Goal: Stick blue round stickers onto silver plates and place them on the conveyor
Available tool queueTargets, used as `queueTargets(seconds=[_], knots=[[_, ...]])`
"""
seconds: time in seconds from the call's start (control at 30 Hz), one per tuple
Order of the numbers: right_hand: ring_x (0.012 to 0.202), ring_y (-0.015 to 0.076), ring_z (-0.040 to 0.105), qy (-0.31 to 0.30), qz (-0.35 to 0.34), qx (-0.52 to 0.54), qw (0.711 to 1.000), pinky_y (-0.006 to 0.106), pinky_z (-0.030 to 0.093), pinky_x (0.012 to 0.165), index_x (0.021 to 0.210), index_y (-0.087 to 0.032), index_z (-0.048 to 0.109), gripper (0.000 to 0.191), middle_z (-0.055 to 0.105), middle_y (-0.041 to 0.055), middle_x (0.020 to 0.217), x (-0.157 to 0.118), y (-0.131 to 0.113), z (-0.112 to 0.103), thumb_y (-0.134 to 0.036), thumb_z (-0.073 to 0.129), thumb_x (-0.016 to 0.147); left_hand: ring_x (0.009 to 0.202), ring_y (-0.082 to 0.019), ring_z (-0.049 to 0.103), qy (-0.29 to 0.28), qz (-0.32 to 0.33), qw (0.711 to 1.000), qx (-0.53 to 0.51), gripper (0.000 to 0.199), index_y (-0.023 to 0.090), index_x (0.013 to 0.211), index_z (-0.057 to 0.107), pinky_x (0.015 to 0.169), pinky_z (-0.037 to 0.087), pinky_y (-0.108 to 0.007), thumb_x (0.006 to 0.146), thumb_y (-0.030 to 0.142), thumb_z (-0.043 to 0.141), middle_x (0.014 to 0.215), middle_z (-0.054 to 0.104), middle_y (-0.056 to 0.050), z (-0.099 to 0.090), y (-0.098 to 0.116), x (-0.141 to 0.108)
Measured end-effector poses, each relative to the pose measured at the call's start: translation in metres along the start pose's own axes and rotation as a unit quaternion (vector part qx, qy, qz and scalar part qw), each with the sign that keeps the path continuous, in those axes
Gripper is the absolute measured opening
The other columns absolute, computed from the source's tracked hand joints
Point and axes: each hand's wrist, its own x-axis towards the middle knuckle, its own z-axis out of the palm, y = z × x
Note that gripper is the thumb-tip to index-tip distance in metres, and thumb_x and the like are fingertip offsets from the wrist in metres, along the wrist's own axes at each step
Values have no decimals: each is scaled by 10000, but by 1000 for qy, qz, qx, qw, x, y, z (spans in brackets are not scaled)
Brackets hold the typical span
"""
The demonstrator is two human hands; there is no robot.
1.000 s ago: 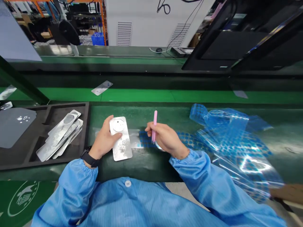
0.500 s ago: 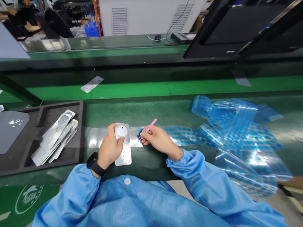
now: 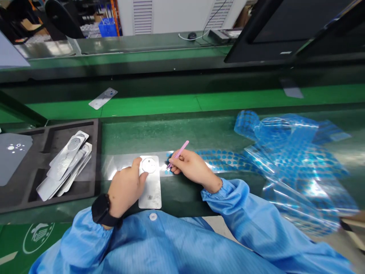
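**A:** What is the left hand (image 3: 127,188) doing?

**B:** It is half closed and grasps a long metal plate (image 3: 150,194). The fingers lie over the plate's left edge, and a black wristwatch (image 3: 101,210) is on this wrist.

**A:** Where is the plate?

**B:** It lies flat in the middle of the green workbench (image 3: 182,135), near its front edge. Its long side goes from near to far. A round white disc (image 3: 148,165) sits on its far end, and the left thumb is just beside this disc.

**A:** And the right hand (image 3: 194,166)?

**B:** It is closed in a pinch and holds pink tweezers (image 3: 179,154). The tips point down and left, just beside the plate, at the left end of a clear film with blue dots (image 3: 293,160). I cannot tell if they touch the film.

**A:** What is on the left?

**B:** There is a black foam tray (image 3: 96,160). Several metal plates (image 3: 64,167) lie overlapped in one compartment, and a grey sheet (image 3: 14,158) lies at the far left. One more plate (image 3: 102,98) lies on the green surface farther away.
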Motion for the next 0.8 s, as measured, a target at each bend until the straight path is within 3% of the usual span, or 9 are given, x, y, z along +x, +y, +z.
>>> queueTargets(seconds=[0.07, 0.13, 0.23, 0.5, 0.67, 0.8], knots=[[486, 96, 622, -3, -4, -6, 1000, 184, 514, 485, 714, -154, 607, 108, 668, 6, 595, 1, 1, 0, -163, 634, 817, 977, -288, 654, 39, 44, 998, -20, 387, 187, 1254, 513, 847, 490, -417, 886, 296, 558, 1018, 700, -108, 4, -4, 8], [485, 96, 623, -9, -8, -12, 1000, 180, 512, 484, 707, -155, 616, 111, 674, 8, 597, 1, 2, 0, -167, 646, 814, 1223, -311, 519, 79, 97, 991, -42, 397, 204, 1194, 562, 987, 426, -462, 819, 294, 658, 1231, 630, -115, 10, -9, 16], [486, 96, 623, -13, -15, -19, 1000, 178, 510, 483, 707, -157, 626, 117, 680, 10, 604, 3, 4, 0, -181, 648, 819, 1391, -364, 306, 83, 130, 986, -58, 491, 225, 1187, 580, 1060, 329, -559, 735, 307, 754, 1386, 537, -105, 18, -15, 23], [490, 92, 611, -12, -25, -23, 999, 185, 501, 493, 689, -150, 625, 156, 674, 11, 595, 4, 6, 1, -225, 644, 824, 1381, -402, 286, 76, 163, 981, -76, 471, 237, 1157, 606, 1001, 309, -592, 728, 333, 775, 1346, 590, -83, 25, -15, 18], [457, 97, 587, -32, -22, 58, 998, 208, 497, 471, 649, -150, 609, 292, 649, 10, 544, 6, 9, -4, -399, 748, 716, 1349, -409, 321, 98, 171, 976, -89, 513, 216, 1153, 606, 966, 316, -579, 706, 379, 794, 1304, 619, -92, 34, -16, 15], [445, 102, 587, -12, -26, 82, 996, 211, 493, 454, 648, -154, 596, 356, 642, 12, 524, 5, 2, -1, -466, 765, 674, 1318, -400, 365, 120, 185, 970, -99, 530, 214, 1136, 612, 948, 321, -557, 683, 405, 809, 1267, 642, -94, 39, -17, 15]])
